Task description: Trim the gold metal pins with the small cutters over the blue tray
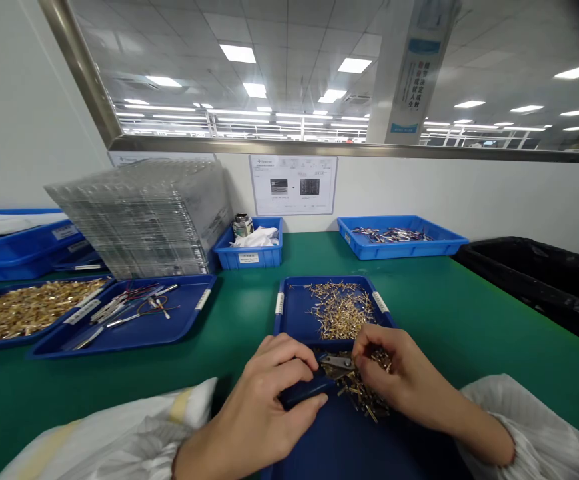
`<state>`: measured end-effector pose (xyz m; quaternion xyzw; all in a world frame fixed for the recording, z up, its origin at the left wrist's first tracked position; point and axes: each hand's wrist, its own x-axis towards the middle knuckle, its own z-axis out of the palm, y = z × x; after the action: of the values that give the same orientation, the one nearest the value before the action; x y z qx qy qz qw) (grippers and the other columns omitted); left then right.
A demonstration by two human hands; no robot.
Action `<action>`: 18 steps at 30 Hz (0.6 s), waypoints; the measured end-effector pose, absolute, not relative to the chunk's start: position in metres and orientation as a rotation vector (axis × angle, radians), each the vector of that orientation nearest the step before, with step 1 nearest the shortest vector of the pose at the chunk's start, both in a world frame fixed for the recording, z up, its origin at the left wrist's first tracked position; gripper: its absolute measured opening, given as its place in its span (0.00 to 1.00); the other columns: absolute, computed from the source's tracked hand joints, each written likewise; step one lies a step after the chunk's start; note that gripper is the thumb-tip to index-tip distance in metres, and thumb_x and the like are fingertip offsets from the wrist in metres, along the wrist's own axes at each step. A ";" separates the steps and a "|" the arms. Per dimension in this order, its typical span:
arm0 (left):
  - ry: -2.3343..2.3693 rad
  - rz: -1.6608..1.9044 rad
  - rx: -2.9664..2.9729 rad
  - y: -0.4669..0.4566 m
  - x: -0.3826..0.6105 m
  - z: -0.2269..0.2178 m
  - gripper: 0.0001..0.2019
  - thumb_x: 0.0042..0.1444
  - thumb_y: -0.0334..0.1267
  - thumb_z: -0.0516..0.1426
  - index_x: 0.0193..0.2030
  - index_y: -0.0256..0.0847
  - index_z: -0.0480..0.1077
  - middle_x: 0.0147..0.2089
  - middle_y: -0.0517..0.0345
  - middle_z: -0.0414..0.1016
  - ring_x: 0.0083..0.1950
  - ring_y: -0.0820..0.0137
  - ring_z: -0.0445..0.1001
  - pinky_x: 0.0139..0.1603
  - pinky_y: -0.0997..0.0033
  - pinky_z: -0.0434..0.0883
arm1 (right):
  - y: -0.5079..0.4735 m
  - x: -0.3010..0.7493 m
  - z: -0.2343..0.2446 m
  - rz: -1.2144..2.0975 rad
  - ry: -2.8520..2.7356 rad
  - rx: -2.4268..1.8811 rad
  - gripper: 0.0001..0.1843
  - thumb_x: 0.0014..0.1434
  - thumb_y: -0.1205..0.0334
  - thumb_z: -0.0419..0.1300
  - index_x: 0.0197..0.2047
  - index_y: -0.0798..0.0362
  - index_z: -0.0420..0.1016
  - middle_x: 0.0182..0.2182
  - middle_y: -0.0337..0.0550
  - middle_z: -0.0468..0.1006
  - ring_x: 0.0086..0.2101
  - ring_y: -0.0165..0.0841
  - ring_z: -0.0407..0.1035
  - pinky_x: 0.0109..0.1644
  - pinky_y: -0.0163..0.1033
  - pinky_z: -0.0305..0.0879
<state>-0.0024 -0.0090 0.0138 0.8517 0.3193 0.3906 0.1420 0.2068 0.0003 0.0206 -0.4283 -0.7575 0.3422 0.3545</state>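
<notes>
Stretching across the view, a green table (249,303) ran beneath a wide window (289,73). On its left side rose a tall stack of clear plastic trays (139,217), while a black bag (524,283) lined a bin at the right edge. In front of the person lay a dark blue near tray (349,443), directly below a blue far tray (296,323) with a heap of thin gold pieces (344,312). Farther left, a wire tray (169,330) held several loose wires. The left hand (264,390) was wrapped around the blue handles of the pliers (314,389), which pointed right above the near tray. The right hand (404,377) had its thumb and forefinger pinched together at the pliers' tip; whether a piece sat between them could not be told. Beneath both hands, small metal pieces (366,399) lay heaped in the upper part of the near tray.
</notes>
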 end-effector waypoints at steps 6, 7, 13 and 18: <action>0.909 0.927 2.657 -0.010 -0.005 0.019 0.03 0.52 0.29 0.57 0.28 0.37 0.68 0.36 0.56 0.72 0.39 0.66 0.67 0.43 0.60 0.64 | -0.002 0.208 0.019 0.393 -2.354 -1.083 0.08 0.46 0.77 0.52 0.26 0.54 0.64 0.25 0.37 0.67 0.27 0.29 0.60 0.34 0.35 0.56; 0.905 0.912 2.699 -0.010 -0.005 0.018 0.03 0.53 0.30 0.57 0.28 0.37 0.68 0.36 0.56 0.72 0.39 0.65 0.67 0.44 0.59 0.64 | -0.002 0.208 0.017 0.335 -2.384 -1.075 0.07 0.46 0.76 0.52 0.26 0.54 0.64 0.25 0.37 0.67 0.27 0.29 0.61 0.35 0.36 0.56; 0.877 0.908 2.897 -0.011 -0.005 0.015 0.05 0.56 0.30 0.54 0.30 0.37 0.69 0.36 0.54 0.73 0.43 0.61 0.66 0.49 0.53 0.62 | -0.001 0.206 0.011 0.216 -2.439 -1.057 0.06 0.47 0.75 0.53 0.25 0.54 0.63 0.24 0.38 0.68 0.29 0.30 0.61 0.37 0.37 0.56; 0.914 0.965 2.769 -0.011 -0.003 0.017 0.04 0.53 0.30 0.56 0.28 0.38 0.69 0.36 0.55 0.72 0.41 0.64 0.67 0.44 0.59 0.65 | -0.002 0.210 0.018 0.364 -2.392 -1.072 0.05 0.51 0.73 0.54 0.27 0.54 0.66 0.26 0.38 0.69 0.28 0.30 0.63 0.34 0.35 0.57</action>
<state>-0.0031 -0.0105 0.0166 0.9009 0.2974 0.3140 0.0349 0.2098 -0.0016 0.0182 -0.3927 -0.8763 0.1335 0.2450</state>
